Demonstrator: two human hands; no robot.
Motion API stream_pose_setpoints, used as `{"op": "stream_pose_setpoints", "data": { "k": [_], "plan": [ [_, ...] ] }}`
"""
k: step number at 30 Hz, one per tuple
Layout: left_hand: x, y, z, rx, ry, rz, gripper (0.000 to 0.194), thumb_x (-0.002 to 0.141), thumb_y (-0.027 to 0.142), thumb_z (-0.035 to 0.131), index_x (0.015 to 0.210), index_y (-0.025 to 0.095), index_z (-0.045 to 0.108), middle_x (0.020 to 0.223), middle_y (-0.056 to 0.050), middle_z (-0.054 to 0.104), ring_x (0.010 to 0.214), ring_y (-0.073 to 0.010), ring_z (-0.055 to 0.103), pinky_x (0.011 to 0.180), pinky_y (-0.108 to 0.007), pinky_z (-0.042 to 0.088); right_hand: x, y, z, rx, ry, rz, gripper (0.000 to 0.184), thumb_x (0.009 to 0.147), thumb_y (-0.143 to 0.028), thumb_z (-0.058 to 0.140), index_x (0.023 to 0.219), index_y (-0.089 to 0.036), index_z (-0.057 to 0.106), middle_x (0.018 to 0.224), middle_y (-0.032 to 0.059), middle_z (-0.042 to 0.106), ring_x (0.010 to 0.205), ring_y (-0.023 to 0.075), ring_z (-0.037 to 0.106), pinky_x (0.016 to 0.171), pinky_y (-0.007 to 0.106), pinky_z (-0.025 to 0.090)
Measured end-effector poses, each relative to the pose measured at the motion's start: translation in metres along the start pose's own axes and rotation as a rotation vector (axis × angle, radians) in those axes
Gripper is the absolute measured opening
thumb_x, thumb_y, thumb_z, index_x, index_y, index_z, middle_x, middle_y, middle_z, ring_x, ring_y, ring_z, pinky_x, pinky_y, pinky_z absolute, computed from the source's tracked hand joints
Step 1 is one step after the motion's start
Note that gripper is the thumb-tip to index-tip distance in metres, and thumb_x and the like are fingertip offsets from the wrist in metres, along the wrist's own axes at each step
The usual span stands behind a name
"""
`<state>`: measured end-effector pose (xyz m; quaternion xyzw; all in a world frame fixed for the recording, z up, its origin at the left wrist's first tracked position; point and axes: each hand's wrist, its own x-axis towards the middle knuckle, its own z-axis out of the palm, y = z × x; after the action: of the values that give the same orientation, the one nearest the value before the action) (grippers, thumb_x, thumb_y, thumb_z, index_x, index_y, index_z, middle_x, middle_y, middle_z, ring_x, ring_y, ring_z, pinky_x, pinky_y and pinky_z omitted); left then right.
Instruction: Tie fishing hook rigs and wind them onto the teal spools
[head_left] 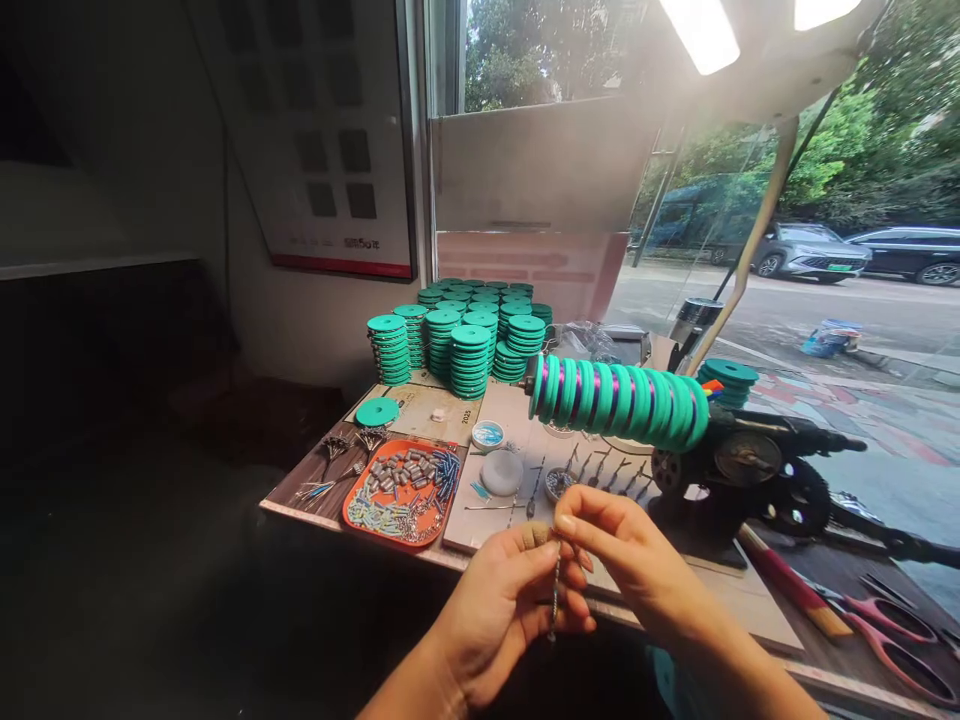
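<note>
In front of the table's near edge, my left hand (504, 590) is closed, thumb against forefinger, on a thin dark twisted strand (556, 600) that hangs down past the fingers. The strand ends in a small tip near the lower fingers. My right hand (619, 545) pinches at the strand's upper end, its thumb and forefinger meeting the left fingertips. What lies exactly between the fingertips is too small to make out. Just beyond the right hand is a small round dish (559, 484) of tiny metal parts, beside a row of small dark weights with wire stems (595, 474).
An orange tray (349, 512) holds grey cylinders, blue tubes and small metal pieces. Stacks of green foam spools (470, 360) stand behind. A winder (739, 460) carries a row of green spools (619, 400). Red-handled scissors (889, 640) lie at right; a white round lid (501, 472) sits mid-board.
</note>
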<state>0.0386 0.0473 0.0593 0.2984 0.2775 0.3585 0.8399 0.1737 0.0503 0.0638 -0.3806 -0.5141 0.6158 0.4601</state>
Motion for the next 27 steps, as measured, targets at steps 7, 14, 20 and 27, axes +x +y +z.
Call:
{"op": "stream_pose_setpoints", "data": {
  "k": [7,14,20,27],
  "plan": [
    [-0.001,-0.001,0.001,0.016,-0.003,0.014,0.011,0.076,0.019,0.053,0.072,0.009,0.057,0.067,-0.003,0.055,0.052,-0.0080,0.053,0.057,-0.023,0.046,-0.002,0.007,0.000,0.141,-0.042,0.056,0.026,0.076,-0.039,0.058,0.069,-0.016,0.049,0.050,-0.0043,0.050,0.039,0.0079,0.048,0.039,0.019,0.039],
    [0.004,0.001,-0.001,0.040,0.035,0.072,0.012,0.074,0.022,0.056,0.072,0.011,0.055,0.068,-0.003,0.055,0.053,-0.0080,0.052,0.059,-0.024,0.044,0.001,0.003,-0.004,-0.049,0.101,-0.009,0.028,0.073,-0.044,0.059,0.070,-0.017,0.053,0.051,-0.0040,0.047,0.043,0.0104,0.047,0.042,0.023,0.039],
    [0.015,-0.003,-0.008,0.343,0.170,0.281,0.026,0.078,0.024,0.051,0.102,0.017,0.046,0.079,-0.002,0.057,0.059,-0.0104,0.056,0.064,-0.024,0.041,0.015,-0.006,-0.018,-0.809,0.663,-0.271,0.025,0.075,-0.039,0.053,0.082,-0.018,0.063,0.047,-0.0017,0.048,0.045,0.0147,0.043,0.050,0.028,0.032],
    [0.007,-0.001,0.000,0.813,0.338,0.649,0.029,0.074,0.018,0.055,0.103,0.022,0.058,0.108,-0.007,0.051,0.096,-0.0201,0.048,0.084,-0.027,0.033,0.015,-0.007,-0.012,-0.672,0.531,-0.257,0.022,0.075,-0.038,0.053,0.068,-0.019,0.059,0.057,0.0004,0.055,0.054,0.0162,0.048,0.052,0.026,0.033]
  ]
}}
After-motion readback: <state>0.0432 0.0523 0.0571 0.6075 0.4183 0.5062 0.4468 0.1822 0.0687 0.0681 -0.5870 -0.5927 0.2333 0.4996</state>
